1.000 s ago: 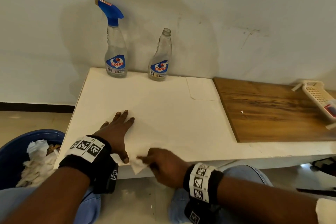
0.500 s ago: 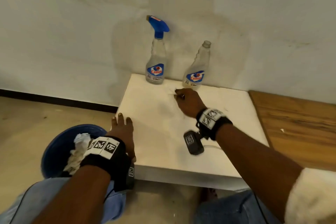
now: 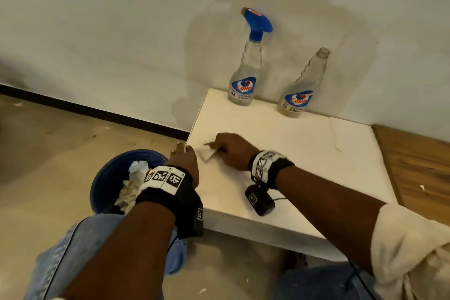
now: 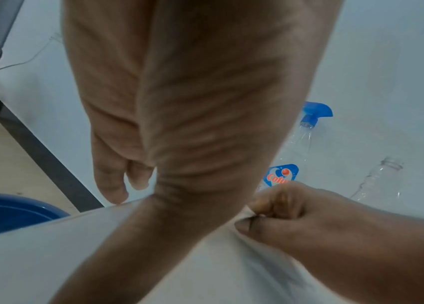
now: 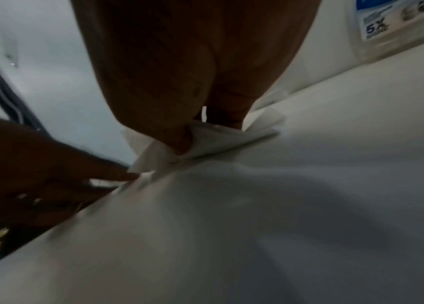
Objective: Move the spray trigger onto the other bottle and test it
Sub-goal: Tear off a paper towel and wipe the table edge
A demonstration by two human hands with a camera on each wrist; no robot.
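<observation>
While the right hand (image 3: 231, 152), pinching a white tissue (image 3: 208, 153), has swept from the table's middle to its left edge beside the flat, open left hand (image 3: 186, 157), wiping goes on; the spray trigger (image 3: 258, 23) remains on the left bottle (image 3: 244, 75), untouched.

Both bottles (image 3: 245, 73) – clear glossy plastic; spray trigger (image 3: 258, 24) – blue smooth plastic. Table top (image 3: 280, 143) matt white. Tissue (image 3: 207, 153) thin soft paper. Board (image 3: 421, 161) grained wood. Bucket (image 3: 107, 178) blue plastic.
</observation>
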